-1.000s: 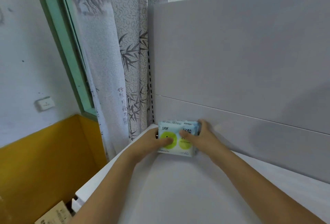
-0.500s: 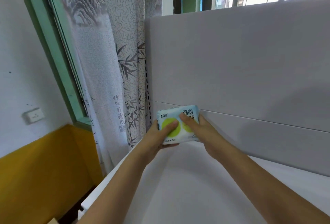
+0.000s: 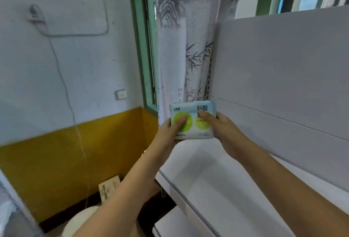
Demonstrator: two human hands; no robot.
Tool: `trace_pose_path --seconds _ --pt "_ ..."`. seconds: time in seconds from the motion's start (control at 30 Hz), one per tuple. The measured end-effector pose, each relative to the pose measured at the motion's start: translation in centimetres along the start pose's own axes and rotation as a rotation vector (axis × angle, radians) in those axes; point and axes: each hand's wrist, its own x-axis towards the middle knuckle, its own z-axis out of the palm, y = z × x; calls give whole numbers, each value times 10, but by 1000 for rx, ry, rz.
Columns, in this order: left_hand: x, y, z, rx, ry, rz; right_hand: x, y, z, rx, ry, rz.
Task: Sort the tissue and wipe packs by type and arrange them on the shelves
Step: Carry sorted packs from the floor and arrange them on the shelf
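A pale blue and white wipe pack (image 3: 192,111) with two green circles on its face is held in the air above the left end of the white shelf (image 3: 213,178). My left hand (image 3: 170,133) grips its left side, thumb across the left green circle. My right hand (image 3: 222,129) grips its right side, thumb on the front. The pack stands upright, facing me, close to the shelf's grey back panel (image 3: 283,78).
A patterned curtain (image 3: 181,48) and green window frame (image 3: 143,51) stand left of the shelf. A lower shelf (image 3: 173,225) shows below. On the floor to the left lie a cardboard box (image 3: 108,189) and a round white object (image 3: 81,221).
Both hands have lifted the pack off the shelf surface and carried it up and slightly left. The view has swung left, showing more of the wall and floor.
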Motion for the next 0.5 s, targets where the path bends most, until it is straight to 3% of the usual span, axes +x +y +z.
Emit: trace_pose_path --seconds 0.27,0.5 --pt "-161 8 -59 -21 467 -11 -65 14 116 14 -421 150" --pt "-343 28 -126 2 750 21 -180 29 244 3 -702 169"
